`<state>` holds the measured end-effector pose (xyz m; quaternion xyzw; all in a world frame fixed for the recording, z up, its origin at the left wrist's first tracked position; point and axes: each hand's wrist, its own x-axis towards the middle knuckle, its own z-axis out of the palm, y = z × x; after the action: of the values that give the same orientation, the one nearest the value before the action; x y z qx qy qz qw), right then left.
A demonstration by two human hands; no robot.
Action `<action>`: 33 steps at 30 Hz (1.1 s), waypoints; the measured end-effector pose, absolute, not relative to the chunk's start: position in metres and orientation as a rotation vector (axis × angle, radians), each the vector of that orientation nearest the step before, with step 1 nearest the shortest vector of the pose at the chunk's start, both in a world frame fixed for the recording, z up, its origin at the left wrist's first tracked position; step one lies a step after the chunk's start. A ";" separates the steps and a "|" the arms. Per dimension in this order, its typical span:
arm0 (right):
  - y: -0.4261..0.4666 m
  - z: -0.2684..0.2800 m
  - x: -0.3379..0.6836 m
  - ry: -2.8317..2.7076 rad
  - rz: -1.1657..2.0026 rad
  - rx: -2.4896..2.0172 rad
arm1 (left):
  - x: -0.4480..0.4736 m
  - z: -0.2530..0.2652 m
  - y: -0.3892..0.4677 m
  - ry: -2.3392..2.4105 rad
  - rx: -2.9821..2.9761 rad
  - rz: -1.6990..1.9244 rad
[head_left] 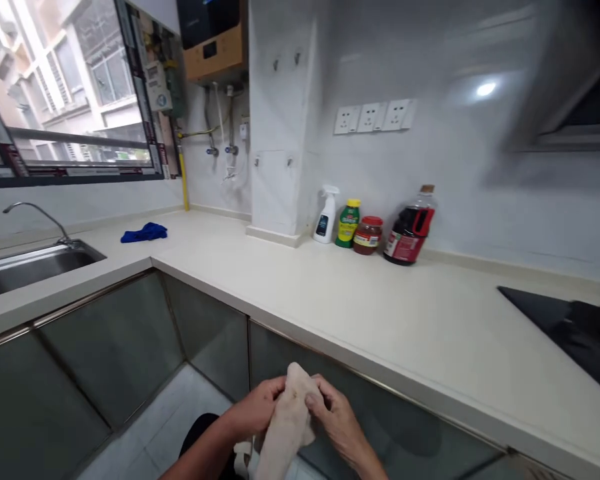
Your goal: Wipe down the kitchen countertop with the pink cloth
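Observation:
A pale beige cloth [287, 427] hangs between my two hands, low in front of the counter's edge. My left hand [257, 405] is closed on its left side, fingers curled against the fabric. On the other side my right hand [336, 417] pinches the cloth near its top, with the thumb lying over it. Brownish marks show on the upper part of the cloth. Its lower end runs out of the bottom of the view.
Along the wall, the counter [290, 287] bears a white spray bottle [325, 217], a green-yellow bottle [349, 225], a red-lidded jar [368, 236] and a large dark sauce bottle [409, 230]. A blue cloth [145, 233] lies near the sink [40, 263]. A black cooktop [560, 327] is at right.

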<state>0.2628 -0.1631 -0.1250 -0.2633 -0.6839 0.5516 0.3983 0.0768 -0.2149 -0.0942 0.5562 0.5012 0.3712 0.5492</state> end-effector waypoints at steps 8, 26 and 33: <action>-0.170 -0.144 0.315 -1.765 0.976 -1.074 | 0.084 -0.080 -0.212 1.792 2.169 0.651; -0.180 -0.184 0.278 -1.418 1.213 -1.321 | 0.132 -0.140 -0.214 1.733 1.812 0.513; -0.199 -0.177 0.279 -1.088 1.428 -1.216 | 0.152 -0.126 -0.250 1.302 1.717 0.787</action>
<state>0.2786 -0.1985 -0.1769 -0.4958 -0.4435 0.5820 0.4676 0.1517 -0.2502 -0.1263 0.6823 0.5174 0.3128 0.4110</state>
